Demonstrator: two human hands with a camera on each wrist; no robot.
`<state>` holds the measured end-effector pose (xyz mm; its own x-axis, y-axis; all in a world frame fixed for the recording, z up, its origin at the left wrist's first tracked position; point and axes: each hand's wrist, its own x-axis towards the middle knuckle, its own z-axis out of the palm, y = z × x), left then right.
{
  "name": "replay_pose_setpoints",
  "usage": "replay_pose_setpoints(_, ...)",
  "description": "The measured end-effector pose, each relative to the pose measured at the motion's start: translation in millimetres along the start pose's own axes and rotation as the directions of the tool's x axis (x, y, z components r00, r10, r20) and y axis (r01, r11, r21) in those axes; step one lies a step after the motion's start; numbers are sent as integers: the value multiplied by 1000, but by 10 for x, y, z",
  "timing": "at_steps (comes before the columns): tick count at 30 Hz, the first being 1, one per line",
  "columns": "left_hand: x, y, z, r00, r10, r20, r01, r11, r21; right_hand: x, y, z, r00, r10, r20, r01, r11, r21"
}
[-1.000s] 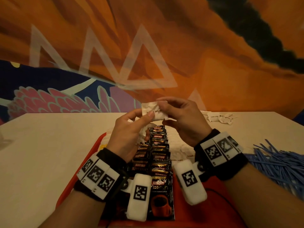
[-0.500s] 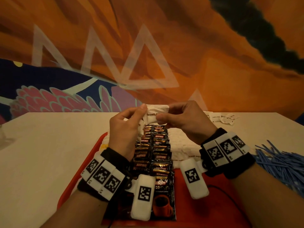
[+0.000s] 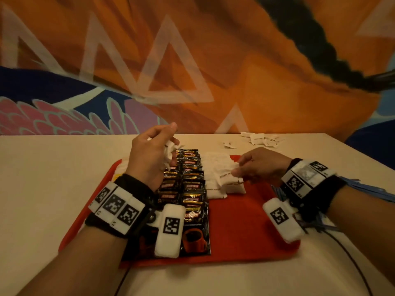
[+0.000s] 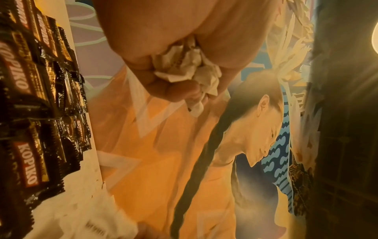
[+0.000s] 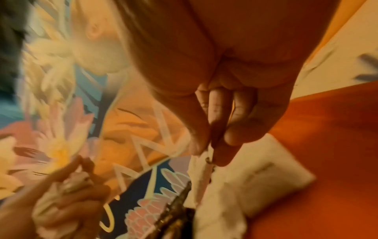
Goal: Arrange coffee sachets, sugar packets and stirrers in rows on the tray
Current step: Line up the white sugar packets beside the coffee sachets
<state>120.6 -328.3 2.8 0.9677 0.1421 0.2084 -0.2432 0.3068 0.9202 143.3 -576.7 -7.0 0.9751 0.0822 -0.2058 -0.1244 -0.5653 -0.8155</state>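
The left hand (image 3: 149,155) hovers above the far left part of the flat red plastic tray (image 3: 245,227), its grip closed round a crumpled bunch of white paper sugar packets (image 4: 184,67) that bulges out between the curled fingers, with the forefinger raised. The right hand (image 3: 261,165) sits lower, over the tray's middle, its thumb and fingertips pinching one edge of a single white paper sugar packet (image 3: 227,178); this packet lies at the near end of a row of soft, pillow-like white sugar packets (image 3: 213,167) already set on the tray, though whether it rests on them cannot be told. Small dark print on the pinched packet is too blurred to make out fully. Just left of that row, two overlapping columns of glossy black-and-gold foil coffee sachets (image 3: 188,184) with serrated edges run from the tray's far side to its near edge; each carries a red band reading "KOPIKO", and the nearest one shows a picture of a red cup. To the right of the tray, thin blue plastic stirrers (image 3: 367,192) lie in a loose heap on the pale beige tabletop (image 3: 53,178). A few more white paper packets (image 3: 259,138) lie scattered at the tabletop's far edge.
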Motion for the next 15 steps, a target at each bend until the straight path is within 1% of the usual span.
replay_pose_setpoints(3,-4,-14,-2,1000,-16,17,16,1000,0,-35,121,7,994,100,42,-95,989,-111)
replay_pose_setpoints(7,0,-24,-1,999,-37,32,37,999,-5,-19,131,32,986,160,46,-149,972,-184)
replay_pose_setpoints(10,1,-27,-2,998,-47,37,47,999,-23,7,115,55,986,164,13,-154,948,-278)
replay_pose_setpoints(13,7,-25,-5,998,-48,45,50,998,-35,13,73,70,990,139,-26,-139,925,-355)
replay_pose_setpoints(15,15,-21,-15,997,-54,48,56,998,-41,-4,17,72,991,120,-51,-130,883,-451)
